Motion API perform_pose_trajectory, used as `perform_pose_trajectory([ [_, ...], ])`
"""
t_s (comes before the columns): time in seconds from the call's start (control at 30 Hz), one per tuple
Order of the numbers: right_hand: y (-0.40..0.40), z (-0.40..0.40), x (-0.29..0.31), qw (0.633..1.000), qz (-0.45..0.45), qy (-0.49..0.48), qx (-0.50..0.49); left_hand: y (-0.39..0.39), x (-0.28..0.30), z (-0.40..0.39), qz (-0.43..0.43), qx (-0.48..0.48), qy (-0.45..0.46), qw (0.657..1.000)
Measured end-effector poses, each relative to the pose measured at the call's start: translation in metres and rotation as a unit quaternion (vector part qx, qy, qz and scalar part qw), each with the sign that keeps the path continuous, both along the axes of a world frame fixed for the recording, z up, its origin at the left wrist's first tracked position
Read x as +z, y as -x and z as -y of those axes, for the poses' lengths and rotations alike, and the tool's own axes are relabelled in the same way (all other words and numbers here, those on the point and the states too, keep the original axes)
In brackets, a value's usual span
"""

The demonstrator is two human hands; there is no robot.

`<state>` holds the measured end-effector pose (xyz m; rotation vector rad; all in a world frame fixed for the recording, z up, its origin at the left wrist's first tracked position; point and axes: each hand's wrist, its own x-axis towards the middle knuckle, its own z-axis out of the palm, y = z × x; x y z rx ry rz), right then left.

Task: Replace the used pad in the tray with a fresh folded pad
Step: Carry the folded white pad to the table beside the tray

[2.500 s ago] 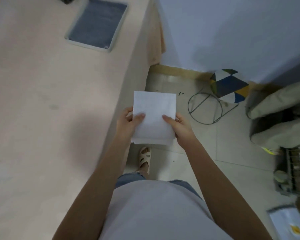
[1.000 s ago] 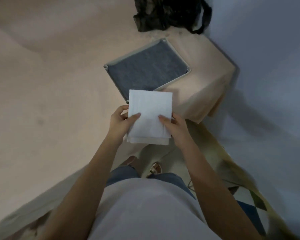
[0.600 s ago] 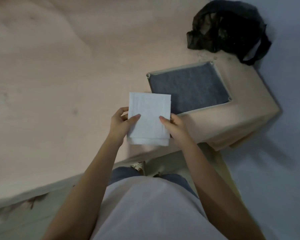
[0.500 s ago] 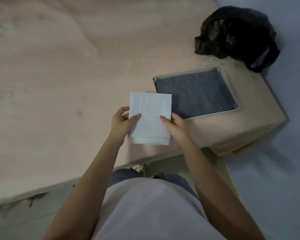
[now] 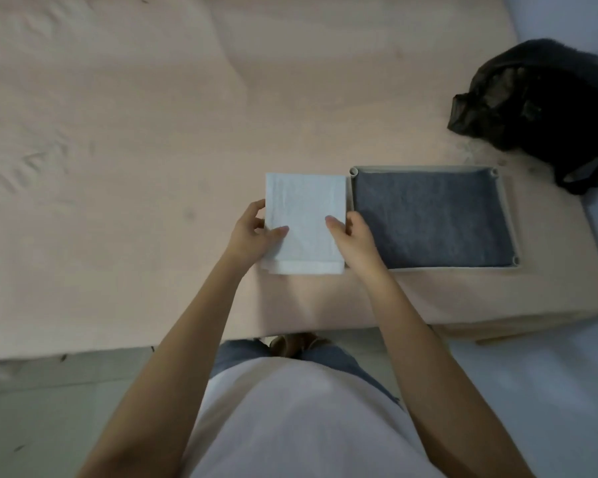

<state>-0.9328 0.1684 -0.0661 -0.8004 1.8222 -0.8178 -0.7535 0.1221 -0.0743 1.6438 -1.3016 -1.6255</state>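
Observation:
A white folded pad [image 5: 304,215] is held flat above the pink mattress, just left of the tray. My left hand [image 5: 251,234] pinches its left edge, thumb on top. My right hand [image 5: 354,241] pinches its right edge the same way. The shallow pale tray [image 5: 510,215] lies on the mattress to the right of my hands. A dark grey pad [image 5: 432,219] fills the tray's floor.
The pink mattress [image 5: 135,167] spreads wide to the left and back. A black plastic bag [image 5: 539,105] sits at its far right corner behind the tray. The mattress's front edge runs close to my legs, with pale floor [image 5: 49,408] below.
I have turned and stepped to face the mattress, so the tray now lies square to my right. Both hands keep the same hold on the white pad.

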Motion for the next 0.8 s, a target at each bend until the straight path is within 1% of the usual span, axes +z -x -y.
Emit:
perform_pose_trajectory([
  [0.13, 0.001, 0.013, -0.007, 0.999, -0.029, -0.013, 0.009, 0.004, -0.01, 0.009, 0.077, -0.008, 0.028, 0.997],
  [0.2, 0.001, 0.02, -0.01, 0.998, -0.065, -0.016, 0.019, 0.006, -0.014, 0.014, 0.114, -0.01, 0.032, 0.993],
  [0.3, 0.004, 0.03, -0.009, 0.992, -0.116, -0.035, 0.046, 0.01, -0.017, 0.019, 0.143, -0.014, 0.036, 0.989],
  [0.47, 0.004, 0.041, -0.008, 0.965, -0.218, -0.079, 0.124, 0.017, -0.018, 0.023, 0.197, -0.021, 0.037, 0.979],
  [0.6, 0.001, 0.043, -0.008, 0.939, -0.291, -0.102, 0.153, 0.018, -0.018, 0.029, 0.214, -0.028, 0.018, 0.976],
  [0.8, 0.0, 0.048, -0.006, 0.922, -0.322, -0.116, 0.183, 0.018, -0.019, 0.032, 0.219, -0.037, 0.003, 0.975],
])
